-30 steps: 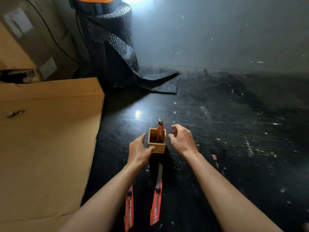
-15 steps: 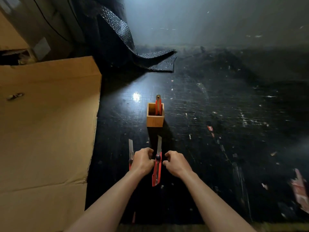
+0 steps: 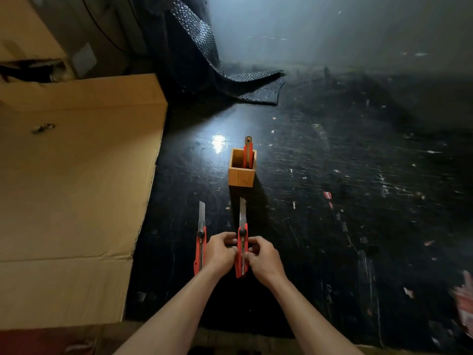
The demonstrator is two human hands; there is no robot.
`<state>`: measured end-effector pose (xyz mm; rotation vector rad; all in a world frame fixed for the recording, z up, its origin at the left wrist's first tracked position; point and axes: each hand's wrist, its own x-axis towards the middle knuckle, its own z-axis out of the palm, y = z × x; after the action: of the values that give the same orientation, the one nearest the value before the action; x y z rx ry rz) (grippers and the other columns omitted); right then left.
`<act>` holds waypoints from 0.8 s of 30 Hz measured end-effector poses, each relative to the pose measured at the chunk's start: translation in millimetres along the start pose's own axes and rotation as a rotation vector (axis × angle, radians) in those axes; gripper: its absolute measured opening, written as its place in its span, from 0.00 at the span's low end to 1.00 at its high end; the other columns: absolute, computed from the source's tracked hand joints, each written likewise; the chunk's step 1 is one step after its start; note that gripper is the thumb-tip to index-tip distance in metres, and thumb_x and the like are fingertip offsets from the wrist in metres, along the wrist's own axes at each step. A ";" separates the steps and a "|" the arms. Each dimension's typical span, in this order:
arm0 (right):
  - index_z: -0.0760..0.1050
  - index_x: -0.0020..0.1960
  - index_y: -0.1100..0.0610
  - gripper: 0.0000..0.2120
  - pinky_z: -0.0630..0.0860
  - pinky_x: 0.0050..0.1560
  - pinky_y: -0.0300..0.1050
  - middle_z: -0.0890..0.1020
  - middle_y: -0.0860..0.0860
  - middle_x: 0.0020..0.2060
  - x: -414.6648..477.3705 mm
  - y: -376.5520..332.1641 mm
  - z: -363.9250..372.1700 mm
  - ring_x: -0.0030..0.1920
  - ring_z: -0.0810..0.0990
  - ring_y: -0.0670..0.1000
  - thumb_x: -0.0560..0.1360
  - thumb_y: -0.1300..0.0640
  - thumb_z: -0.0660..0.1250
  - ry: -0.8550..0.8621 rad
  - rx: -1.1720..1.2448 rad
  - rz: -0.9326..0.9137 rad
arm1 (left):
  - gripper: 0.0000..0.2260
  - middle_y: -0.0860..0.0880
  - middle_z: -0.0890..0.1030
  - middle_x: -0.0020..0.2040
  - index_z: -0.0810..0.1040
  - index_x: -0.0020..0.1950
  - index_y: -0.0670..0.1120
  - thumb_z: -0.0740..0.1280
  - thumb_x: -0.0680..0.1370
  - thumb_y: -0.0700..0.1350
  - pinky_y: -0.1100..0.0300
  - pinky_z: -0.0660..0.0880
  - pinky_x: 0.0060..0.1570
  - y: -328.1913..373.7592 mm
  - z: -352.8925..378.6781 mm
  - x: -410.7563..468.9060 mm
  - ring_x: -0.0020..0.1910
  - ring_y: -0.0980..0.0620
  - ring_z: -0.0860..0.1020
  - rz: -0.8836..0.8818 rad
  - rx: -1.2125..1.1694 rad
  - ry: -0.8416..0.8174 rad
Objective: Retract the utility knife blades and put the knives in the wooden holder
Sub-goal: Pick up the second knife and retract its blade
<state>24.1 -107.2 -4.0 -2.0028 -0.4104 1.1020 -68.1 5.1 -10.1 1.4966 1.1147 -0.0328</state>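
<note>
The middle utility knife (image 3: pixel 242 248) lies lengthwise on the black bench (image 3: pixel 332 226), its red body pointing away from the person and its bare blade (image 3: pixel 242 211) fully extended toward the wooden holder (image 3: pixel 241 172). The blade tip ends just short of the holder's near wall. A black slider knob (image 3: pixel 242 231) sits at the front of the red body, where the blade comes out.

Both hands close on this knife from either side. The left hand (image 3: pixel 220 251) pinches the body from the left, and the right hand (image 3: pixel 263 254) pinches it from the right, so each grip is clenched on the same red handle behind the knob.

Just left of the left hand, a second utility knife (image 3: pixel 200 248) lies parallel on the bench, touched by no hand, its blade also out and pointing the same way.

The wooden holder stands upright on the bench beyond both blades. A third knife (image 3: pixel 248 153) stands inside it, leaning at the right rear, with its tip rising above the rim.

A large sheet of cardboard (image 3: pixel 71 180) covers the left side, its edge near the second knife. Farther back, a dark roll of bubble wrap (image 3: pixel 199 55) trails a loose end onto the bench. Small scraps and scratches speckle the black surface.
</note>
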 end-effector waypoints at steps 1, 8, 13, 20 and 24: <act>0.78 0.55 0.47 0.10 0.81 0.36 0.37 0.84 0.48 0.45 -1.9 -3.2 -2.3 0.39 0.85 0.41 0.76 0.56 0.72 -0.003 0.017 -0.015 | 0.16 0.51 0.87 0.54 0.84 0.57 0.54 0.71 0.77 0.34 0.52 0.84 0.57 1.9 -1.5 -1.8 0.52 0.55 0.86 0.015 -0.028 -0.010; 0.78 0.58 0.51 0.13 0.85 0.43 0.48 0.85 0.49 0.45 -15.8 -44.1 -18.8 0.42 0.86 0.44 0.75 0.60 0.72 0.083 0.069 -0.225 | 0.16 0.47 0.88 0.55 0.84 0.60 0.48 0.70 0.78 0.31 0.50 0.85 0.54 35.1 -30.4 -16.7 0.54 0.49 0.87 0.159 -0.253 -0.061; 0.78 0.58 0.52 0.13 0.85 0.47 0.54 0.86 0.51 0.46 -20.9 -88.4 -29.9 0.46 0.86 0.48 0.75 0.62 0.72 0.127 0.139 -0.390 | 0.17 0.41 0.87 0.57 0.81 0.65 0.42 0.68 0.79 0.29 0.44 0.85 0.52 84.3 -63.4 -23.0 0.53 0.42 0.88 0.268 -0.313 -0.147; 0.76 0.59 0.59 0.13 0.85 0.45 0.50 0.85 0.55 0.48 -30.3 -173.8 -58.1 0.47 0.86 0.53 0.76 0.68 0.68 0.158 0.184 -0.575 | 0.19 0.39 0.87 0.55 0.80 0.66 0.41 0.66 0.78 0.25 0.50 0.86 0.42 171.8 -104.7 -36.1 0.46 0.46 0.88 0.392 -0.351 -0.193; 0.75 0.60 0.59 0.14 0.83 0.38 0.42 0.85 0.56 0.46 -43.0 -217.7 -72.4 0.43 0.87 0.51 0.76 0.66 0.70 0.188 0.212 -0.671 | 0.20 0.43 0.88 0.51 0.80 0.65 0.42 0.66 0.78 0.24 0.50 0.86 0.41 213.0 -120.2 -49.4 0.43 0.49 0.88 0.514 -0.369 -0.178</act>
<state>78.5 -31.3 209.9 -1.5794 -0.7601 0.5081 -25.9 105.3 214.4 1.3720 0.5341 0.3690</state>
